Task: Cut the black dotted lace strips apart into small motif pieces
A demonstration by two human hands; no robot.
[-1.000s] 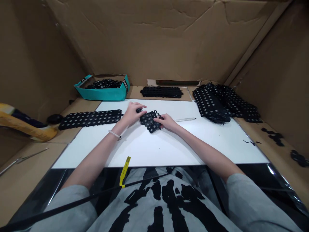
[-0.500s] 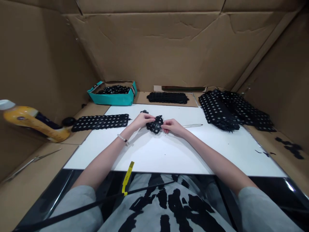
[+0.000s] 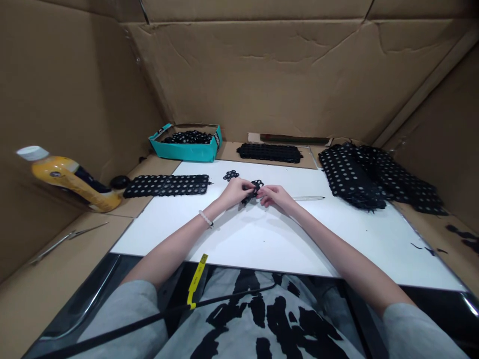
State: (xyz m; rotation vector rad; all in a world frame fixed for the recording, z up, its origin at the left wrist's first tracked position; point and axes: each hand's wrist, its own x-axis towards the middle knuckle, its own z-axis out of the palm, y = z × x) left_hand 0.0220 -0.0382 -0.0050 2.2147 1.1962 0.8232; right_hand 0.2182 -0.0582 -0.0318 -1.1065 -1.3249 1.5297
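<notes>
My left hand [image 3: 236, 193] pinches a small black lace-like piece with grey dots [image 3: 257, 185] above the white board [image 3: 232, 239]. On the other side of it, my right hand [image 3: 276, 196] has thumb and fingers together at its edge. Much of the piece is hidden by my fingers. A flower-shaped black dotted piece [image 3: 231, 175] lies just beyond my left hand. To the right of my right hand rests a slim whitish pen-like tool [image 3: 310, 198] with a dark tip.
Black dotted strips lie at left [image 3: 166, 185], at back [image 3: 269, 152] and heaped at right [image 3: 350, 174]. A teal box [image 3: 183, 151] holds dotted pieces. A yellow bottle [image 3: 75, 179] and a thin metal tool [image 3: 69, 239] are at left. Cardboard walls [image 3: 254, 75] enclose the board.
The held piece has turned from lying broad and flat to a narrower, tilted view. My hands are closer together, and the flower-shaped piece shows more fully. The whole view has shifted slightly.
</notes>
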